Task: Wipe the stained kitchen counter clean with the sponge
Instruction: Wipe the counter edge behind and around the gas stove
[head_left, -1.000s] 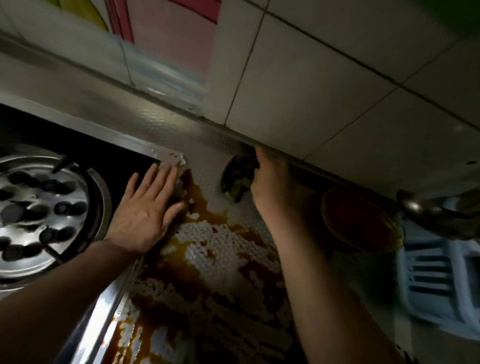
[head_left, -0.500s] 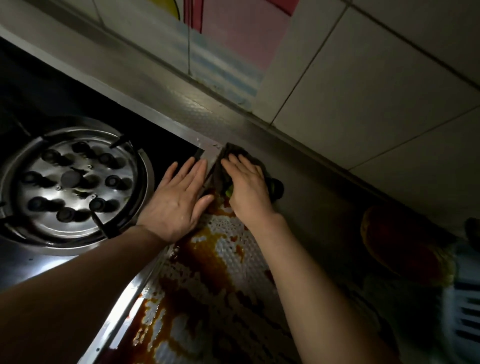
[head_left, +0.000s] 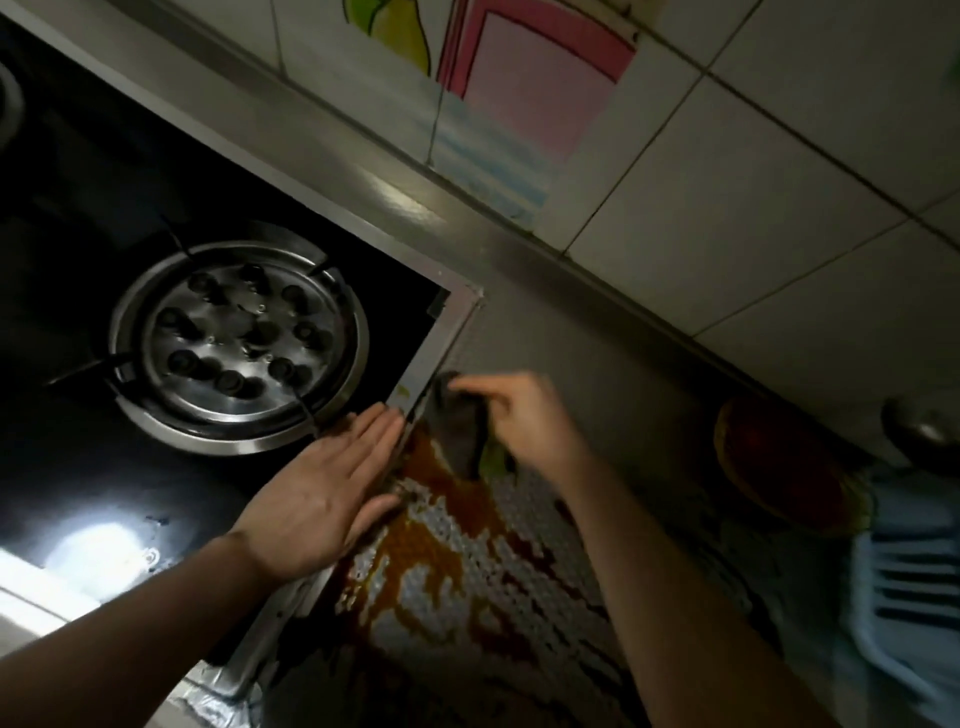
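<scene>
Two bare forearms reach in from the near edge toward the stove (head_left: 156, 208). Just right of the stove's metal rim, a brown stain (head_left: 441, 561) spreads over the dimpled counter (head_left: 597, 364). Flat and released, the left hand (head_left: 332, 493) rests palm-down across that rim, touching the stain's edge. Beyond it, the right hand (head_left: 524, 421) grasps the dark sponge (head_left: 460, 431), pressed on the counter against the rim at the stain's far end. Farther right of the stove sits a red dish (head_left: 779, 462).
</scene>
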